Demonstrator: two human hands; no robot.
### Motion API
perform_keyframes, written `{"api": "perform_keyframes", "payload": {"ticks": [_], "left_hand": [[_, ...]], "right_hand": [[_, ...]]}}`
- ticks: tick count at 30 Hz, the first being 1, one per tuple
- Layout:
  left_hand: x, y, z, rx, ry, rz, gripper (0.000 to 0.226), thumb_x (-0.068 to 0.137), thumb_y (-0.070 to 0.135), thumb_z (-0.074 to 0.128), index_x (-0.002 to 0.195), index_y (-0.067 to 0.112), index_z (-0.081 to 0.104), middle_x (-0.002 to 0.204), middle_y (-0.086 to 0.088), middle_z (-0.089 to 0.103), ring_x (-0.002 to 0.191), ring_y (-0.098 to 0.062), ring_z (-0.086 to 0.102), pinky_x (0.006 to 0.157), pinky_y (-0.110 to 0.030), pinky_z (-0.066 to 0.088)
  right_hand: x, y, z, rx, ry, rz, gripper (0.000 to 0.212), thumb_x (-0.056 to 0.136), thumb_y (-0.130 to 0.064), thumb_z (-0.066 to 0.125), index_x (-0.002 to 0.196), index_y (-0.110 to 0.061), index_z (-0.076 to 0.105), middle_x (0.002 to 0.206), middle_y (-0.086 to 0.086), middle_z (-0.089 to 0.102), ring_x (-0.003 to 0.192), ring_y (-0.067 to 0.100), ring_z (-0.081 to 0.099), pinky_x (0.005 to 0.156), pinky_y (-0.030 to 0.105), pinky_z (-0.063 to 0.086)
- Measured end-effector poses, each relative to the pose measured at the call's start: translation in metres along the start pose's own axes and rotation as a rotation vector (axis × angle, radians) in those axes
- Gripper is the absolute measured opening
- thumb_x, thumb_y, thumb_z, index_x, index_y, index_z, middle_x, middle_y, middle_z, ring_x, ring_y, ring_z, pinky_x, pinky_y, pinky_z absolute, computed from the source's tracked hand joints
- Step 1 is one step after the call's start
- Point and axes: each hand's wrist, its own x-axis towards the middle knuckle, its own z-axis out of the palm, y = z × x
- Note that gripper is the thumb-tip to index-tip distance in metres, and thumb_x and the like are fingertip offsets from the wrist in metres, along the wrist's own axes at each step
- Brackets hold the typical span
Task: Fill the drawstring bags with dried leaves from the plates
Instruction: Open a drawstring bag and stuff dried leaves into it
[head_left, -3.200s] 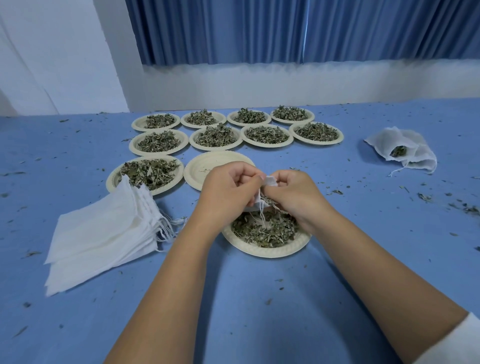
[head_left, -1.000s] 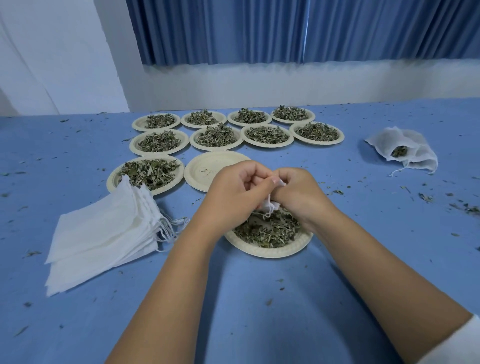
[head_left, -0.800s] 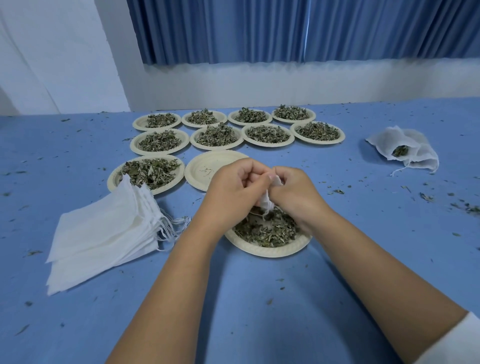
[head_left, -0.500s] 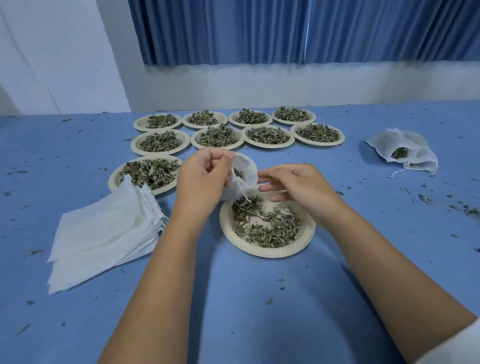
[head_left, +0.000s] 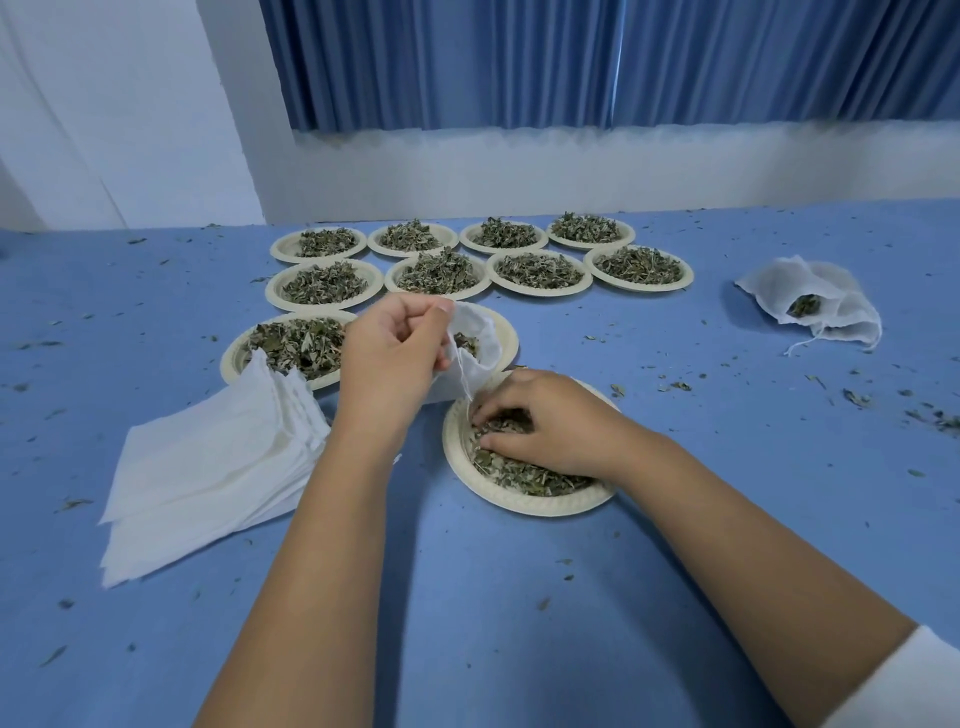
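A drawstring bag (head_left: 475, 343) is pinched open by the left hand (head_left: 389, 358); dried leaves (head_left: 524, 475) are clutched by the right hand (head_left: 550, 426), likely to be dropped in next.

Plain workroom: rows of leaf plates (head_left: 540, 291), blue table (head_left: 519, 597), curtain (head_left: 571, 62).

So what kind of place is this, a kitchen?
Probably a little packing workroom: one big blue table holds rows of plates of dried leaves and a stack of empty white bags.

Thin white woven cloth bags (head_left: 218, 467), matt cream paper plates (head_left: 540, 501) and crumbly dried leaves (head_left: 524, 475) on a smooth matt blue desk (head_left: 519, 623).
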Motion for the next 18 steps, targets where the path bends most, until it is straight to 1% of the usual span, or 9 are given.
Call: {"api": "perform_keyframes", "payload": {"ticks": [2,4,5,7,9,11,14,18], "left_hand": [[-0.001,-0.001,0.001,0.013,-0.016,-0.005,0.015,0.094,0.012,0.06,0.082,0.017,0.067,0.05,0.011,0.055,0.047,-0.003,0.048,0.053,-0.017,0.046],[-0.001,-0.001,0.001,0.017,-0.029,-0.009,0.013,0.094,0.013,0.06,0.083,0.015,0.067,0.05,0.011,0.055,0.046,-0.003,0.048,0.053,-0.017,0.045],[-0.001,-0.001,0.002,0.02,-0.033,-0.009,0.013,0.094,0.012,0.06,0.083,0.014,0.067,0.049,0.011,0.055,0.046,-0.003,0.048,0.053,-0.017,0.045],[-0.001,-0.001,0.003,0.024,-0.042,-0.013,0.013,0.094,0.012,0.061,0.083,0.014,0.066,0.048,0.01,0.055,0.046,-0.002,0.048,0.053,-0.017,0.046],[-0.001,-0.001,0.005,0.023,-0.052,-0.019,0.013,0.094,0.012,0.062,0.081,0.014,0.066,0.047,0.01,0.054,0.045,-0.002,0.047,0.052,-0.016,0.046],[-0.002,-0.002,0.006,0.031,-0.061,-0.023,0.013,0.094,0.012,0.062,0.081,0.013,0.066,0.047,0.01,0.054,0.045,-0.003,0.047,0.051,-0.015,0.046],[-0.002,-0.001,0.005,0.033,-0.066,-0.022,0.013,0.094,0.013,0.062,0.082,0.013,0.066,0.048,0.01,0.054,0.045,-0.003,0.048,0.052,-0.015,0.046],[-0.002,-0.001,0.004,0.022,-0.051,-0.028,0.013,0.094,0.012,0.062,0.082,0.014,0.067,0.048,0.01,0.054,0.046,-0.004,0.048,0.052,-0.015,0.046]], "right_hand": [[-0.003,0.001,-0.005,0.016,-0.021,0.018,0.018,0.088,-0.033,0.069,0.102,-0.025,0.075,0.106,-0.008,0.065,0.104,0.008,0.056,0.095,0.033,0.044],[-0.008,0.005,-0.012,0.053,-0.064,0.049,0.015,0.087,-0.038,0.069,0.097,-0.03,0.076,0.103,-0.017,0.066,0.1,0.003,0.057,0.094,0.033,0.047],[-0.011,0.006,-0.017,0.071,-0.102,0.062,0.017,0.085,-0.042,0.07,0.097,-0.032,0.075,0.105,-0.021,0.065,0.102,0.0,0.056,0.096,0.03,0.046],[-0.016,0.009,-0.024,0.07,-0.194,0.072,0.029,0.079,-0.049,0.074,0.105,-0.037,0.072,0.115,-0.024,0.061,0.111,-0.003,0.052,0.101,0.025,0.041],[-0.018,0.011,-0.027,0.044,-0.246,0.066,0.04,0.075,-0.048,0.079,0.112,-0.039,0.069,0.121,-0.023,0.057,0.116,-0.002,0.049,0.103,0.023,0.037],[-0.017,0.01,-0.026,0.025,-0.235,0.06,0.04,0.075,-0.042,0.08,0.113,-0.037,0.069,0.12,-0.02,0.058,0.115,0.001,0.049,0.102,0.024,0.038],[-0.015,0.01,-0.023,0.03,-0.164,0.081,0.032,0.078,-0.036,0.08,0.109,-0.033,0.071,0.112,-0.017,0.061,0.108,0.004,0.053,0.096,0.027,0.043],[-0.013,0.011,-0.018,0.017,-0.086,0.103,0.027,0.08,-0.036,0.079,0.106,-0.029,0.073,0.106,-0.014,0.065,0.099,0.005,0.056,0.086,0.023,0.046]]}}
